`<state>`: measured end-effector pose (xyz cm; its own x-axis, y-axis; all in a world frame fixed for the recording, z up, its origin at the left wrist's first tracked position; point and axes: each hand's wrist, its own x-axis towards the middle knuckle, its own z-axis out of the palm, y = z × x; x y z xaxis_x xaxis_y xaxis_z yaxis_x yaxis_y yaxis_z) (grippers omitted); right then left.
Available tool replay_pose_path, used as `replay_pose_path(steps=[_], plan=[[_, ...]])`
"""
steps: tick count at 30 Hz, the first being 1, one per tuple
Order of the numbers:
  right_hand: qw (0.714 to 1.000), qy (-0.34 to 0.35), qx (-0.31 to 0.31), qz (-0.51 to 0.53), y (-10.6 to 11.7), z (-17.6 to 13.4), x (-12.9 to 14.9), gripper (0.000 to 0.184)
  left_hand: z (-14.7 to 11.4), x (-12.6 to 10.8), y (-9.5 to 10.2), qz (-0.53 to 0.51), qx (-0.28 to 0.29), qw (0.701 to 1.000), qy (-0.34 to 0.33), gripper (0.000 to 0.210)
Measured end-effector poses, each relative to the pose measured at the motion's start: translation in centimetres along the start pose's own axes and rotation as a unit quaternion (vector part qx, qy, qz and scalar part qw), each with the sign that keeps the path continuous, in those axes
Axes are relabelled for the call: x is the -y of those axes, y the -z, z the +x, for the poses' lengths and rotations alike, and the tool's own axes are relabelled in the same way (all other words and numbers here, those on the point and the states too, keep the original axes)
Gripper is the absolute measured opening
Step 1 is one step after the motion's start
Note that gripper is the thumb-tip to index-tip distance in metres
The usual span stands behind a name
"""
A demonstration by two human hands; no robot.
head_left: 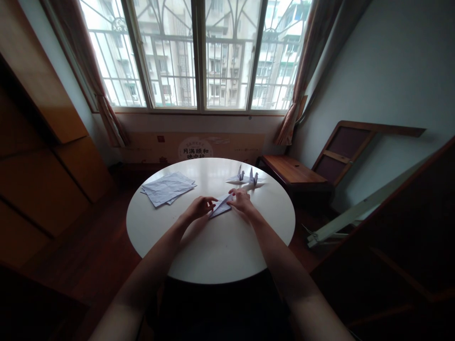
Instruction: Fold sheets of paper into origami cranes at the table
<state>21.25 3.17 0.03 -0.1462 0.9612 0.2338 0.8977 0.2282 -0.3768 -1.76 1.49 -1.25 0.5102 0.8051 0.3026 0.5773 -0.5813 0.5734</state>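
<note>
A partly folded sheet of paper (223, 208) lies near the middle of the round white table, with one slanting flap raised. My right hand (241, 200) pinches its upper right part between thumb and fingers. At the paper's left edge is my left hand (201, 207), its fingers bent and their tips against the edge; the exact contact is too small to see well. Beyond my right hand stand two folded paper cranes, one on the left (241, 176) and one on the right (253, 178). Several creased paper sheets (168, 187) lie stacked to the left.
The round table (213, 255) has a curved edge close to my body. Behind it stands a printed cardboard panel (149, 147) under a barred window (199, 57). A wooden bench (291, 169) sits to the right, and tall wooden cabinets (76, 170) line the left.
</note>
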Motion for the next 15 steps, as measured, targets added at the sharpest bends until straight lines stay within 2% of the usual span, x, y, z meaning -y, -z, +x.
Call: replay_pose_path(steps=[2, 3, 5, 9, 11, 15], plan=[[0.998, 0.049, 0.025, 0.034, -0.3, 0.1, 0.2, 0.021, -0.1, 0.1, 0.1, 0.042, -0.042, 0.998, -0.029, 0.029], [0.996, 0.071, 0.034, 0.051, -0.5, 0.1, 0.3, 0.016, -0.2, 0.1, 0.1, 0.054, -0.054, 0.996, -0.042, 0.029], [0.989, 0.111, 0.046, 0.083, -0.9, 0.2, 0.4, 0.014, -0.3, 0.3, 0.1, 0.06, -0.05, 0.995, -0.058, 0.03], [0.977, 0.165, 0.059, 0.12, -1.3, 0.3, 0.5, 0.02, -0.5, 0.4, -0.1, 0.06, 0.003, 0.997, -0.047, 0.029], [0.981, 0.153, 0.053, 0.105, -1.2, 0.2, 0.6, 0.022, -0.5, 0.3, -0.2, 0.066, 0.012, 0.997, -0.041, 0.03], [0.998, 0.053, 0.028, 0.031, -0.9, -0.1, 0.8, 0.033, -0.6, -0.1, -0.1, 0.075, 0.008, 0.996, -0.042, 0.029]])
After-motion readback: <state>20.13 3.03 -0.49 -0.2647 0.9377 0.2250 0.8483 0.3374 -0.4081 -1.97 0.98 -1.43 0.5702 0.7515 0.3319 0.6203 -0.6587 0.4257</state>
